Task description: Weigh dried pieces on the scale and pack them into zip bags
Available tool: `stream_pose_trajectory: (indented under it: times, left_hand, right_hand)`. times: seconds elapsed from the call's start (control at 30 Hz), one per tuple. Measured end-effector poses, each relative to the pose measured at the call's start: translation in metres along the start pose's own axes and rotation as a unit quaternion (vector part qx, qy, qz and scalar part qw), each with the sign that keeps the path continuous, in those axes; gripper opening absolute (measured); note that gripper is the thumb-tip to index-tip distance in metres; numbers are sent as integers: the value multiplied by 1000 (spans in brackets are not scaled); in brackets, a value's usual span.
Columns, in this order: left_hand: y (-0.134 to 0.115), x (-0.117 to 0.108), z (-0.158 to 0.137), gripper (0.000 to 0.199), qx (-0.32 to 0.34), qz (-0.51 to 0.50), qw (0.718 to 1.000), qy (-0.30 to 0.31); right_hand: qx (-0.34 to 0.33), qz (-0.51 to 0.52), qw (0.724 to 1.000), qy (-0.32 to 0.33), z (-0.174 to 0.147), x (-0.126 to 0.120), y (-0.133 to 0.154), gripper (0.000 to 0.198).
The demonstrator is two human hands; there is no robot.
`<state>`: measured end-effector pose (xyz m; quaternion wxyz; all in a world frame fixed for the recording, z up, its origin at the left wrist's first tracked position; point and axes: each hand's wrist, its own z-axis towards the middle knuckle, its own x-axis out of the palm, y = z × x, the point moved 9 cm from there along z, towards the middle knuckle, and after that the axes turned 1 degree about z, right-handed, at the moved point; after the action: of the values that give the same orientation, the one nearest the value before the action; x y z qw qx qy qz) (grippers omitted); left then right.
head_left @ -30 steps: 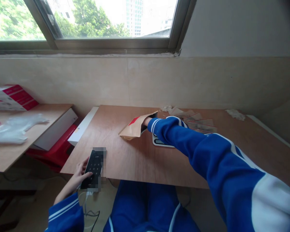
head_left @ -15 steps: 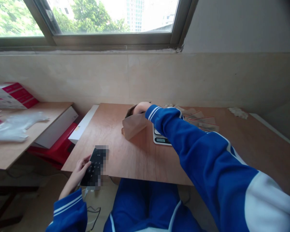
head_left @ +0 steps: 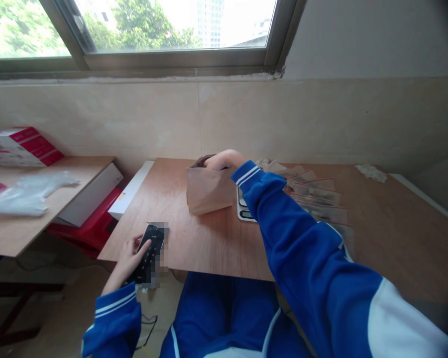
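My left hand (head_left: 129, 258) is closed around a black smartphone (head_left: 149, 248) at the table's front left edge, its thumb on the lit screen with pale marks. Part of the phone's right side is blurred out. My right hand (head_left: 227, 159) reaches over the rim into an upright brown paper bag (head_left: 210, 191). Its fingers are hidden inside, so I cannot tell what they do. Just right of the bag, a white kitchen scale (head_left: 246, 215) shows partly from under my right sleeve. Beyond the forearm lie several clear zip bags with red seals (head_left: 317, 189), overlapping in a row.
A crumpled pale scrap (head_left: 371, 173) lies at the table's back right. On the neighbouring table (head_left: 7, 238) at left are clear plastic bags (head_left: 30, 196) and a red and white box (head_left: 30, 146). A red stool (head_left: 85, 223) stands below. Wall and window rise behind.
The paper bag has gone from tilted to upright. My right wrist has risen and shifted right, fingers still inside. My left thumb has slid up the phone. Another person's hand has left the far left edge.
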<state>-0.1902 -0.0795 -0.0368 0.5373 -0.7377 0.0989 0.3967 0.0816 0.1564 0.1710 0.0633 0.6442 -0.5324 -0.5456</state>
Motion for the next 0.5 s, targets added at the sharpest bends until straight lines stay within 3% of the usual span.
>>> stream_pose_trajectory:
  times: [0.17, 0.27, 0.5]
  left_hand:
    - [-10, 4, -6, 100, -17, 88, 996, 3]
    - [-11, 5, -8, 93, -25, 68, 997, 31]
    - [-11, -1, -12, 86, -2, 13, 999, 50]
  right_hand:
    - [5, -68, 997, 37, -9, 13, 11, 36]
    - [12, -119, 992, 26, -16, 13, 14, 37]
    - [37, -123, 992, 16, -30, 20, 15, 36]
